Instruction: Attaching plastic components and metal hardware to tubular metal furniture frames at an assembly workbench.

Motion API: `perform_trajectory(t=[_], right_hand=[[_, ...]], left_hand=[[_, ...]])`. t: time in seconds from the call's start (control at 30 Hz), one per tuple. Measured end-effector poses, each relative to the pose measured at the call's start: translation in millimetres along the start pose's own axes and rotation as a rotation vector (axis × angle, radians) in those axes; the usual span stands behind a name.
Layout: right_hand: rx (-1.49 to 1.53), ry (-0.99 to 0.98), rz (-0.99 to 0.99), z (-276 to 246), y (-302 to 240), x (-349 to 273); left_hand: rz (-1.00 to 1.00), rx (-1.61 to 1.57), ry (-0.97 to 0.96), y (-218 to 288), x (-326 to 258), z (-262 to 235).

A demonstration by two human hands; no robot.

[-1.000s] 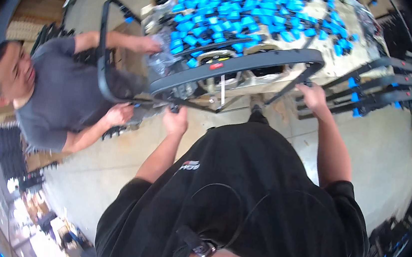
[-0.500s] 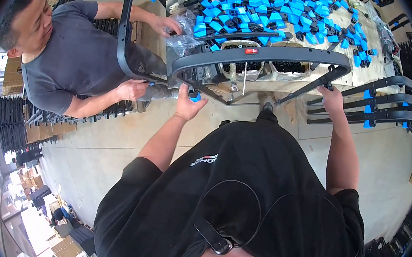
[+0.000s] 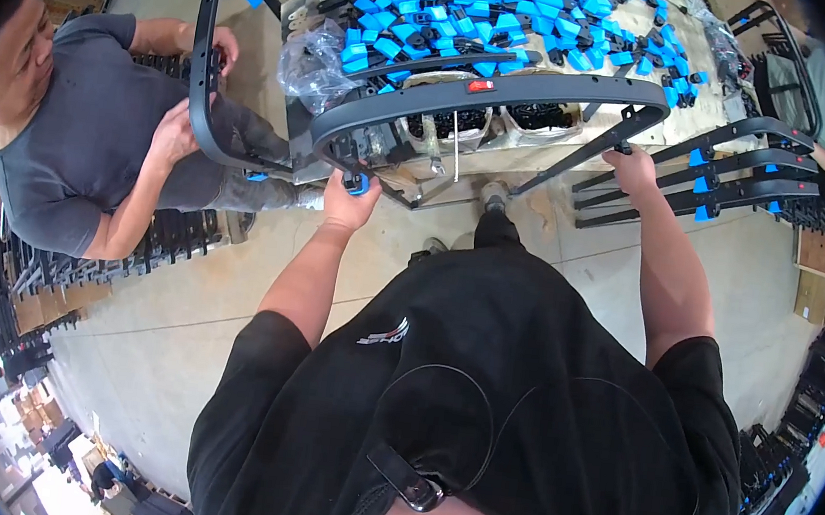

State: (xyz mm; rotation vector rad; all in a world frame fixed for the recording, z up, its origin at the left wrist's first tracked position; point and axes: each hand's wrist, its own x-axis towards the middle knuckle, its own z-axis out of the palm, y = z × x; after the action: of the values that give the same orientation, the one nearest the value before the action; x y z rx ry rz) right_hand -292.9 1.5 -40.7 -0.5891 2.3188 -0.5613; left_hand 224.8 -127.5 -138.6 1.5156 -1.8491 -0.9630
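The frame [image 3: 495, 90] has swung level; left hand [image 3: 350, 201] pinches a blue clip [image 3: 358, 184] at its end, right hand [image 3: 633, 168] grips the other. Clip looks not yet seated.

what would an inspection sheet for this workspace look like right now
surface: table heaped with blue clips
job's things: curved dark handle frame, held at both ends
clutter: clear plastic bag; finished frames leaning at the right
grippers: left hand grips the frame's left end at a blue clip; right hand grips the right end
cables: nothing seen
surroundings: co-worker holding another frame; concrete floor
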Motion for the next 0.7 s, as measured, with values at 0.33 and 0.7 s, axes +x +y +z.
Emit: perform_trajectory(t=[0.33, 0.7], right_hand=[[-0.143, -0.018, -0.086, -2.1, 19.4, 23.9], [0.149, -0.091, -0.251, -10.2, 19.2, 3.4]], left_hand=[[-0.721, -0.417, -0.447, 71.9, -60.6, 27.3], [-0.945, -1.063, -0.359, 137.7, 28.6, 96.6]])
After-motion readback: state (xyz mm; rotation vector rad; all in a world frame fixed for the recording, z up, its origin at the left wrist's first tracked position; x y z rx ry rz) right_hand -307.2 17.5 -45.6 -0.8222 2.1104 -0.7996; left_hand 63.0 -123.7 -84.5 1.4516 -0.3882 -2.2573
